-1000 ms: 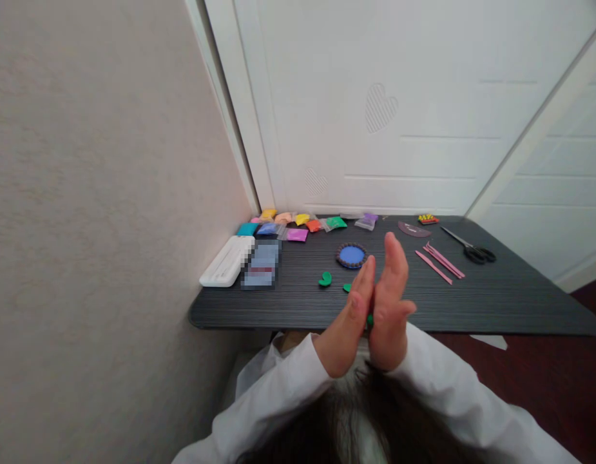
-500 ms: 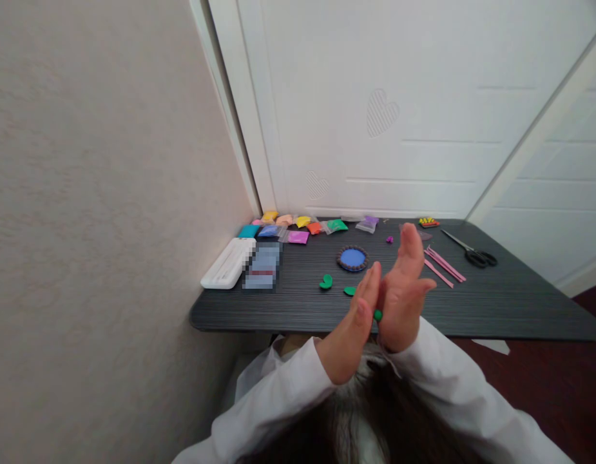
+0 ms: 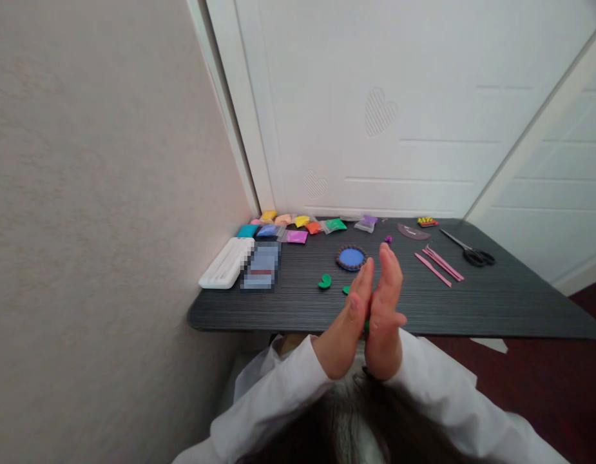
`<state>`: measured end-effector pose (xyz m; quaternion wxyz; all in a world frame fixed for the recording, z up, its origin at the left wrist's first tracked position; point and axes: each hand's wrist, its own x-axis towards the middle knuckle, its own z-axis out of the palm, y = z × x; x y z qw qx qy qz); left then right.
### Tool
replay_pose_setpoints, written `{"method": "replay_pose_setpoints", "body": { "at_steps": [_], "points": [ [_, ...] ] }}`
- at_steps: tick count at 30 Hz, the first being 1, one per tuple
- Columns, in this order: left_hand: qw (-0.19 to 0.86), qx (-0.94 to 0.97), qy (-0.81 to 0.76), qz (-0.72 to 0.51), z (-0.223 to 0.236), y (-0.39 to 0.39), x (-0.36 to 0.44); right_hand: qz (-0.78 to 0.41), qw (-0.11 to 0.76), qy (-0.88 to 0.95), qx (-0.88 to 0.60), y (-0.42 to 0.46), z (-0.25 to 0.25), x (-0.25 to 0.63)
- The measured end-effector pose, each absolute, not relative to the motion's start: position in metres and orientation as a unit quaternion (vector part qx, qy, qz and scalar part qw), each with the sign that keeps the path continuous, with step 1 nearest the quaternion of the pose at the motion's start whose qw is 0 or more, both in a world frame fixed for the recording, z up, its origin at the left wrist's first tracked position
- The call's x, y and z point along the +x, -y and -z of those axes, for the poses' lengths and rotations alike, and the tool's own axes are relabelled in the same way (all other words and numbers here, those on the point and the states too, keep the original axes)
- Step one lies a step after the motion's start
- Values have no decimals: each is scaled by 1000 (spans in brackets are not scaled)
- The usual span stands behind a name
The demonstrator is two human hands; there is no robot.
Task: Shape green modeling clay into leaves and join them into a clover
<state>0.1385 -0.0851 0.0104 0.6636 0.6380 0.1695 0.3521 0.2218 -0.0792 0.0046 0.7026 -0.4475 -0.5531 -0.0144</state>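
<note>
A small green clay ball (image 3: 366,327) is held between my two palms, mostly hidden by them. My left hand (image 3: 348,328) presses on it from the left, fingers straight and pointing up and away. My right hand (image 3: 385,316) faces it from the other side, also with straight fingers, its thumb sticking out to the right. Just beyond my left hand lies a flat green clay piece (image 3: 346,290), partly covered by the fingers. Further left is a curved, two-lobed green clay piece (image 3: 325,281). Behind them sits a blue disc (image 3: 352,258) with a brown beaded rim.
Several coloured clay packets (image 3: 296,237) line the back of the dark table (image 3: 278,316). At left lie a white case (image 3: 227,263) and a blurred-out flat item (image 3: 261,265). Pink tools (image 3: 433,269), scissors (image 3: 476,256) and a purple bit (image 3: 388,239) are to the right.
My right hand has shifted left and turned more upright, its palm now closer to my left palm. The green ball has moved slightly left and is more hidden.
</note>
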Motion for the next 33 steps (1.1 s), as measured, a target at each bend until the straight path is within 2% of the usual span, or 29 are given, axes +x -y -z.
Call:
{"method": "replay_pose_setpoints", "body": {
  "at_steps": [4,14,19,33],
  "points": [
    [626,678,-154,-353,-7,85,138,28,722,527,-447,75,-3,223],
    [612,689,-154,-355,-6,85,137,24,720,530,-447,73,-1,224],
    [604,688,-167,-367,-6,84,138,26,695,552,-460,79,-2,222],
    [656,633,-145,-384,-3,84,140,40,711,545,-442,73,-1,227]
  ]
}}
